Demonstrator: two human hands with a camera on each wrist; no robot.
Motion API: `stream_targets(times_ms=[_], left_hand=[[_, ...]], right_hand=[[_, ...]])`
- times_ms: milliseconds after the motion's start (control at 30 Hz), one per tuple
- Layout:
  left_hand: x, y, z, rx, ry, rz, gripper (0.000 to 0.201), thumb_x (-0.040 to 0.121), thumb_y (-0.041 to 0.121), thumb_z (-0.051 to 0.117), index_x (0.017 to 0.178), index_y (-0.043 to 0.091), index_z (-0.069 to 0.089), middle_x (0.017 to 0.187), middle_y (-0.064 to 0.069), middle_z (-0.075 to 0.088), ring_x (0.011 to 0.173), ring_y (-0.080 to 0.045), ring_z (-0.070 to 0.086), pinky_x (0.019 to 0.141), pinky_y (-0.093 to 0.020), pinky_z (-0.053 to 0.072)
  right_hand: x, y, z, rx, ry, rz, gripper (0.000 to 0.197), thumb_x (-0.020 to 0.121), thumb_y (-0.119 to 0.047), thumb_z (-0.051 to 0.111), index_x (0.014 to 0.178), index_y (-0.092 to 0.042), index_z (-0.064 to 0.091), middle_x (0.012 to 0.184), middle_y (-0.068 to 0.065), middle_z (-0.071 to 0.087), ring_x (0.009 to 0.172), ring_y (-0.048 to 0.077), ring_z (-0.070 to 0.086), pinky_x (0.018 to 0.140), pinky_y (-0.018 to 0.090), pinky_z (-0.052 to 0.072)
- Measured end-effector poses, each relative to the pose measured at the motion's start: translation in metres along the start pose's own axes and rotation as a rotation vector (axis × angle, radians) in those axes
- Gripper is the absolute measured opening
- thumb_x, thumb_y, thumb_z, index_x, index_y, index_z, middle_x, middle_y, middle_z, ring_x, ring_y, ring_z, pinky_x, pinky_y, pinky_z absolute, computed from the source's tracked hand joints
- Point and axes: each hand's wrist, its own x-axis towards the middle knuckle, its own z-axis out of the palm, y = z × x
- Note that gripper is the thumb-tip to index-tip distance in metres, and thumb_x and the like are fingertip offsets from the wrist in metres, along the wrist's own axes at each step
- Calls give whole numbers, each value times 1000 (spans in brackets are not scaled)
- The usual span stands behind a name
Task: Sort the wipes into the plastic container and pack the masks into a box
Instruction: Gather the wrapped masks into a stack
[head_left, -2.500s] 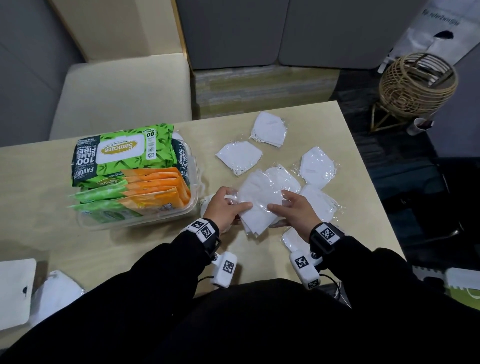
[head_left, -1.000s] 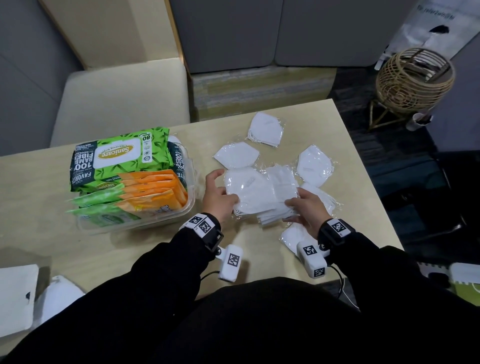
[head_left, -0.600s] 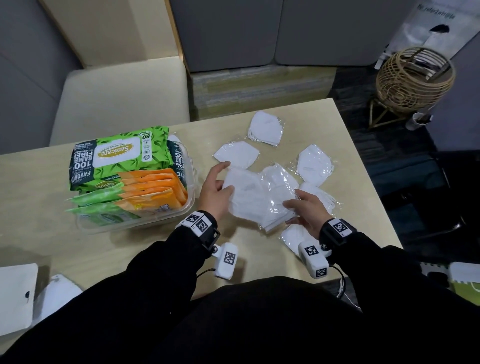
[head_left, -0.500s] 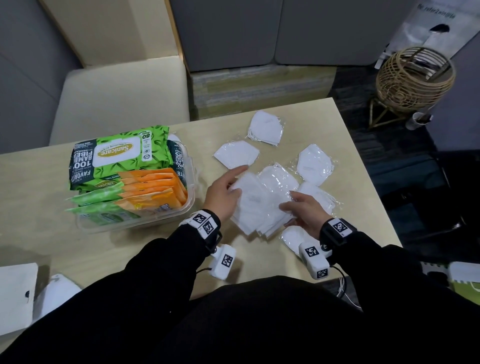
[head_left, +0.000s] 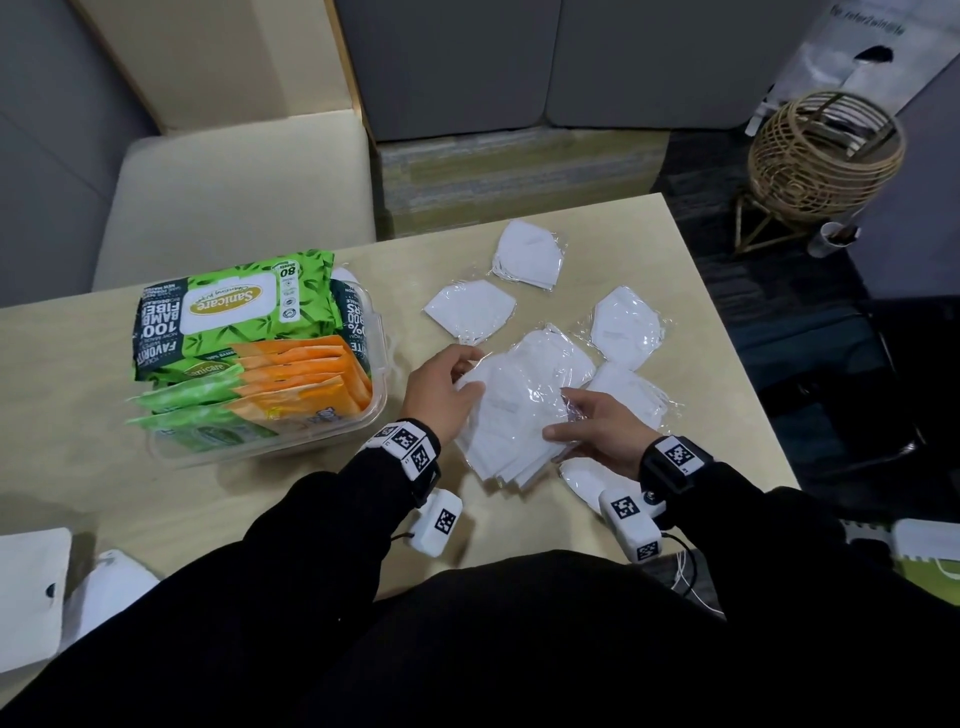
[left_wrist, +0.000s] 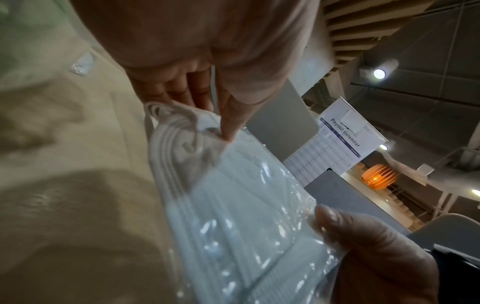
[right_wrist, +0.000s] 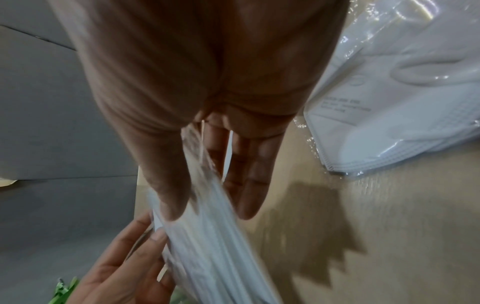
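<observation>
Gripping a stack of wrapped masks (head_left: 519, 410) just right of the plastic container (head_left: 374, 405), my left hand (head_left: 441, 395) pinches its left end. My right hand (head_left: 597, 431) pinches its right end, above the bench (head_left: 311, 499).

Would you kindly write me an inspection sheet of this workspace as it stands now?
Surface: beige table, partly bare.
Job's things: wipes piled in the plastic container; mask stack held over the table; loose masks beyond it; no box surely seen.
Clutter: white items at the near left edge.
Grippers: left hand and right hand pinch the stack's ends.
Cables: thin wire by the right wrist.
Surroundings: cream seat, wicker basket.
</observation>
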Motion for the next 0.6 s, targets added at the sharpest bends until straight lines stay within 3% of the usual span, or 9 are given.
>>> stream_targets(times_ms=[133, 267, 333, 433, 533, 600], left_hand=[[-3, -1, 9, 38, -2, 11, 32, 84, 12, 78, 112, 25, 72, 109, 2, 71, 95, -9, 64, 91, -21, 50], [-3, -1, 10, 110, -4, -40, 29, 86, 12, 72, 114, 22, 67, 113, 3, 68, 99, -12, 63, 94, -26, 50], [-1, -2, 6, 124, 53, -104, 29, 91, 10, 68, 117, 20, 63, 115, 3, 67, 102, -17, 64, 95, -31, 52], [4, -4, -5, 51, 162, -227, 30, 97, 10, 62, 123, 21, 55, 117, 1, 64, 106, -27, 64, 95, -38, 53], [7, -2, -12, -102, 188, -275, 51, 99, 6, 56, 145, 22, 43, 105, 2, 58, 102, -28, 64, 85, -31, 47], [5, 3, -13, -171, 197, -265, 71, 96, 2, 54, 156, 31, 28, 92, 3, 56, 87, -26, 63, 82, -33, 49]], right_hand=[[1, -1, 5, -28, -48, 5, 45, 81, 11, 77, 123, -4, 68, 112, 20, 73, 92, 33, 71, 71, 35, 63], [0, 0, 4, -39, -87, 1, 41, 83, 15, 72, 118, -6, 69, 103, 12, 75, 88, 28, 73, 77, 38, 65], [1, 3, 0, -62, -65, 4, 36, 85, 17, 70, 113, -6, 70, 96, 8, 76, 88, 26, 73, 84, 44, 64], [5, 8, -9, -82, 7, -1, 39, 87, 12, 71, 121, -6, 68, 103, 11, 74, 93, 28, 72, 87, 47, 63], [8, 11, -17, -51, 103, 14, 42, 86, 11, 72, 123, -7, 66, 95, 9, 65, 88, 25, 68, 86, 50, 63], [7, 13, -21, -49, 136, 21, 41, 87, 13, 68, 124, -5, 65, 102, 12, 72, 90, 27, 72, 85, 48, 64]])
